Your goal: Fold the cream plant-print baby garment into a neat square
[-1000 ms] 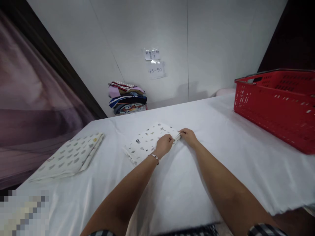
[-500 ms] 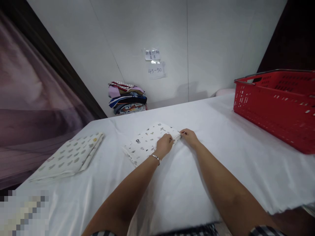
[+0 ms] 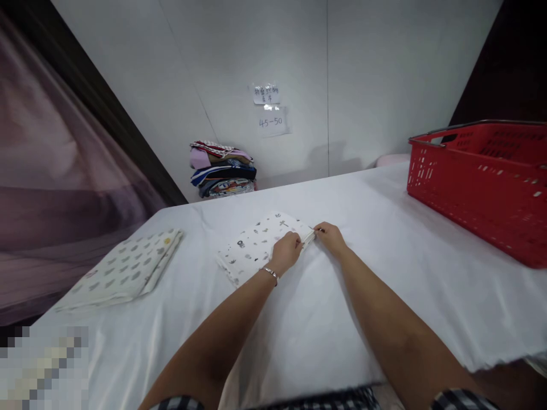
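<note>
A white cloth with small grey prints (image 3: pixel 252 245) lies folded in layers on the white-covered table (image 3: pixel 325 330). My left hand (image 3: pixel 287 250), with a bracelet at its wrist, grips the cloth's near right edge, its fingers closed. At the right corner of the same cloth, my right hand (image 3: pixel 330 236) pinches the layers between thumb and fingers. Part of the near edge is hidden behind my left hand and forearm. To the left lies a second folded cloth (image 3: pixel 128 267), cream with grey shapes and a yellow spot; neither hand touches it.
A red plastic basket (image 3: pixel 478 199) with a metal handle stands at the right. A pile of folded clothes (image 3: pixel 224 171) rests beyond the far edge, against the wall. Two handwritten paper signs (image 3: pixel 271 121) hang above. A sheer pinkish curtain (image 3: pixel 55 188) drapes along the left.
Both hands keep hold of the printed cloth in almost the same place. The whole view has shifted very slightly; nothing was let go or newly taken.
</note>
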Available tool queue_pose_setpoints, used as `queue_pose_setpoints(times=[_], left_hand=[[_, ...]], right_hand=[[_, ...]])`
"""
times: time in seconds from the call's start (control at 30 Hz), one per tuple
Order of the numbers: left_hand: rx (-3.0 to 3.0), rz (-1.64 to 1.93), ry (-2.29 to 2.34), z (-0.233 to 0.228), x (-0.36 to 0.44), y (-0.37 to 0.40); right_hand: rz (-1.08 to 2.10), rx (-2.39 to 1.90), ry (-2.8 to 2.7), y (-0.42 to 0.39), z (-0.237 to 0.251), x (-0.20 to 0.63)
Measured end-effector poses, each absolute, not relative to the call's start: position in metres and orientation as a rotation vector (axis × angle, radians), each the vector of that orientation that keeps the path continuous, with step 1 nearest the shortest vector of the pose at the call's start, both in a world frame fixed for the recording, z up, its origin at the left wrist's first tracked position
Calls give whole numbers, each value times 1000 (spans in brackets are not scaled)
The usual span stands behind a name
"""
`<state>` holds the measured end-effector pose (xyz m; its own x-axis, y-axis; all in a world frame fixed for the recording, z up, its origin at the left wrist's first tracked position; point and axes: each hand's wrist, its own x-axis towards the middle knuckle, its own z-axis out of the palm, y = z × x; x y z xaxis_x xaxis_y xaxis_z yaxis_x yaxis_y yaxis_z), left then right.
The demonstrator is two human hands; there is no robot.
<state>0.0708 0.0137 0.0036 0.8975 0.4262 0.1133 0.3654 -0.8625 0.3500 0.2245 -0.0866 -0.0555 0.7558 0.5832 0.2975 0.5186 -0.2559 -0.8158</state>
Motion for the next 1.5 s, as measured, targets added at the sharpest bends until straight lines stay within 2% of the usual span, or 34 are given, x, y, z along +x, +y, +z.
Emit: queue_pose_setpoints(times=[0.4,0.63,0.87,1.17,1.5], left_hand=[[2750,277,543,13,32,22],[2770,316,587,11,55,20],[2678,271,661,11,75,20],[2626,386,649,3,72,19],[2924,347,542,2,70,11]], right_hand=[[43,-1856,-918,-87,-51,220],[14,-1749,-1056,-87,-50,215],[34,-1691,-978,-84,-57,219],[98,-1633,-923,-80,-63,222],[112,-1599,-956,-81,-62,219]])
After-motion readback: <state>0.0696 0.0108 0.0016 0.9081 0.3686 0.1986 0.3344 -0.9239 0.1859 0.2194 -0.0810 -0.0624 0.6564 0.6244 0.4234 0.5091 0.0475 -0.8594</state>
